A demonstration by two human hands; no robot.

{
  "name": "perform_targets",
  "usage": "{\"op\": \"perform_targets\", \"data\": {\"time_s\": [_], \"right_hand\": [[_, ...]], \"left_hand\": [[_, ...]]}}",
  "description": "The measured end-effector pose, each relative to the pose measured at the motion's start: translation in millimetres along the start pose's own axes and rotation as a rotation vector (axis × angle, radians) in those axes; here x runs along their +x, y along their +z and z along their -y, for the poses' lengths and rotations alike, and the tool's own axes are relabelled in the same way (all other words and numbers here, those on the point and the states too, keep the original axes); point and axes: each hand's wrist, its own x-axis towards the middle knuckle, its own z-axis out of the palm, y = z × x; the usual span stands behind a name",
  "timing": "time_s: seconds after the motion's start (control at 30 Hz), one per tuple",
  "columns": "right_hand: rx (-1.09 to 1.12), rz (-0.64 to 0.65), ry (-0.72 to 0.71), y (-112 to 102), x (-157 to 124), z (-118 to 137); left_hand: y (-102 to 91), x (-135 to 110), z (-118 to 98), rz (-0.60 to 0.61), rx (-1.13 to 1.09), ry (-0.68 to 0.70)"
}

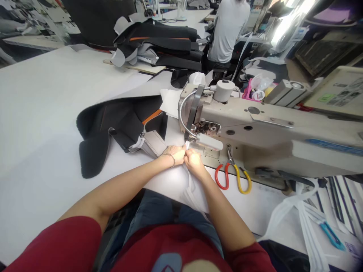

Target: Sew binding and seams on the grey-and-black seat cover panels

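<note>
My left hand point(176, 154) and my right hand point(194, 161) meet at the needle area of a beige sewing machine point(255, 128). Both pinch a strip of white fabric point(190, 185) that hangs down over the table edge toward my lap. A small lamp on a flexible metal neck point(210, 142) shines right above my fingers. A thin bracelet circles my left wrist. Just left of my hands lies a black garment piece with orange trim and grey panels point(121, 124).
Red-and-yellow-handled scissors point(232, 175) lie on the machine bed right of my hands. A stack of black and grey cut pieces point(159, 41) sits at the back of the white table point(42, 113). A person in a grey shirt point(229, 30) sits beyond. White bags point(306, 226) hang at right.
</note>
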Motion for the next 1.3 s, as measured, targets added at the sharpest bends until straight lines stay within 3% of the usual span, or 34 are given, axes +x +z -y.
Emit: {"op": "perform_targets", "data": {"time_s": [0.3, 0.47, 0.57, 0.67, 0.77, 0.9, 0.97, 1.13, 1.3], "right_hand": [[0.065, -0.087, 0.036, -0.3, 11.7, -7.7], [0.237, -0.205, -0.059, -3.0, 7.3, -20.8], [0.22, -0.258, -0.073, -4.7, -2.1, -21.7], [0.128, -0.211, -0.112, -3.7, -10.9, -13.6], [0.169, -0.175, -0.059, -1.4, -15.4, -4.4], [0.361, -0.138, 0.134, -1.4, -20.9, 1.2], [0.389, -0.123, 0.142, -2.5, -27.3, 3.4], [0.335, -0.009, 0.002, -8.8, -62.4, 20.3], [0.245, 0.235, -0.436, -31.9, -115.9, 55.7]], "left_hand": [[1.2, 15.8, -6.1, -0.175, -0.018, 0.006], [-9.8, 1.0, -4.1, -0.283, 0.06, 0.03], [-27.2, -16.7, 13.4, -0.221, 0.175, 0.014], [-36.2, -32.2, 28.7, -0.075, 0.154, 0.054], [-25.0, -43.8, 24.6, -0.039, 0.083, 0.089], [6.7, -54.8, -2.1, -0.083, 0.001, 0.067], [18.5, -58.0, -11.8, -0.107, -0.041, 0.068], [22.7, -65.0, -8.9, -0.227, -0.206, 0.03], [17.8, -75.8, -13.0, -0.375, -0.41, -0.074]]}}
